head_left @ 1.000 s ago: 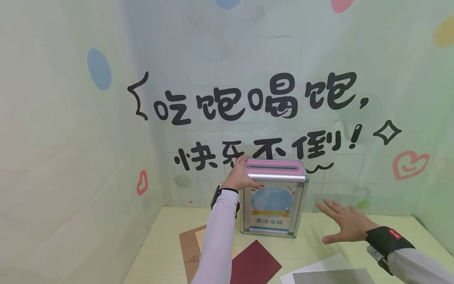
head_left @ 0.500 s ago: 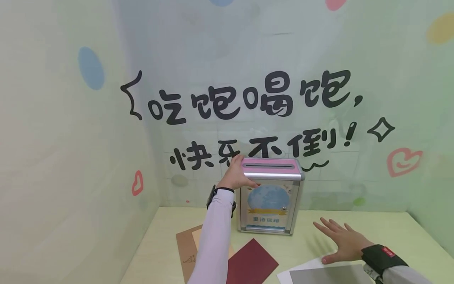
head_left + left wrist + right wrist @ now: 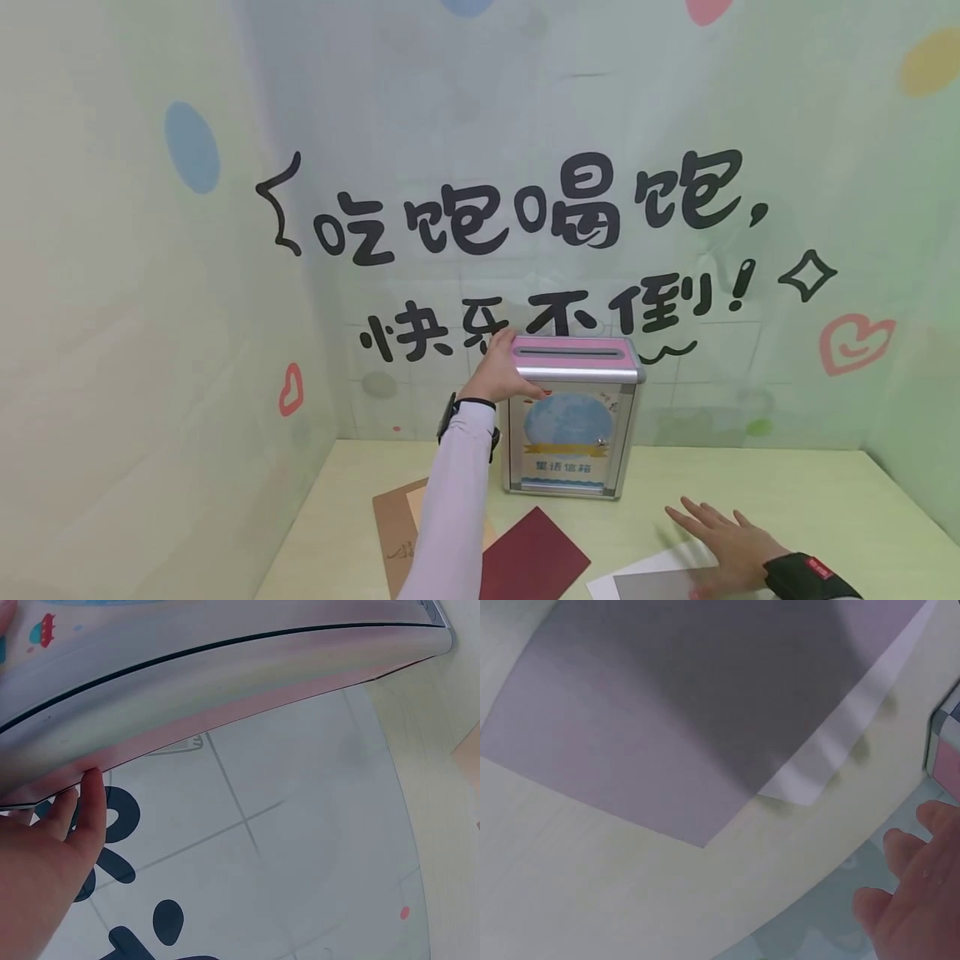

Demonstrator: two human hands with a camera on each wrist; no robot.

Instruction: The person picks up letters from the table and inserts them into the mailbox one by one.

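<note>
A letter box [image 3: 573, 433] with a pink slotted lid, silver frame and blue-globe front panel stands upright at the back. My left hand [image 3: 498, 371] grips its upper left corner, thumb on the front and fingers around the side; the left wrist view shows fingertips [image 3: 91, 780] along the pink edge. At the lower right, my right hand [image 3: 735, 550] is spread over a grey sheet [image 3: 652, 586] that overlaps a white sheet [image 3: 686, 557]. In the right wrist view, the hand's shadow falls on the grey sheet [image 3: 615, 727], and its fingers [image 3: 907, 855] hold nothing.
A dark red card or envelope [image 3: 536, 554] lies in front of the box. Left of it, a brown envelope [image 3: 393, 533] and a pale orange one [image 3: 414, 504] are partly hidden under my left sleeve. A printed wall [image 3: 720, 417] rises behind the pale wooden table [image 3: 330, 517].
My right hand has come down and toward me, from beside the box to over the grey sheet. My left hand stays on the letter box; the head view has shifted slightly.
</note>
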